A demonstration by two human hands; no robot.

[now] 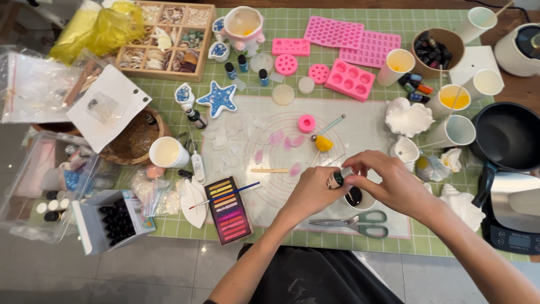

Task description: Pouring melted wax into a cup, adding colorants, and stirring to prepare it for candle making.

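Near the front middle of the translucent silicone work mat (371,121), the left hand (312,191) wraps around a small dark glass dropper bottle with a pale label (336,179), tilted on its side. The right hand (388,183) pinches the bottle's cap end with fingertips pressed together. Both hover just above a small white cup of dark liquid (355,198), with green-handled scissors (360,222) lying nearer.

green gridded table mat (292,25) under white silicone sheet (371,121), pink moulds (351,79), scissors (354,224)
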